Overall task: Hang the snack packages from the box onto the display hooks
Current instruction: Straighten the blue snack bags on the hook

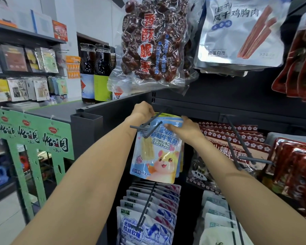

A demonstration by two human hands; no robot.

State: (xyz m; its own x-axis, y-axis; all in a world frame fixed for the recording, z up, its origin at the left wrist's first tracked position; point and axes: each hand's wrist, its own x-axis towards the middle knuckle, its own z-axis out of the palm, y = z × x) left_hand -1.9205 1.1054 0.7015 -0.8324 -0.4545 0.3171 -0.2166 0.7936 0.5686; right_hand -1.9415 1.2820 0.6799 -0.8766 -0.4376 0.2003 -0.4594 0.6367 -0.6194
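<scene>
left hand (143,110): gripping top-left of blue hamster pouches (157,152) | right hand (184,129): fingers pinching top-right | centre frame, on grey display hook (153,123)

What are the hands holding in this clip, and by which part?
Both hands hold the blue hamster packages by their top edge at the hook: left hand at the top left corner, right hand at the top right.

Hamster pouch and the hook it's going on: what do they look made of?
Hamster pouch: apparently printed plastic film, slightly glossy, with a soft sheen and flexing edges. Hook: probably metal rod with a matte dark grey coating; thin, straight, no shine. Both hands, left and right, hold the pouch top.
</scene>
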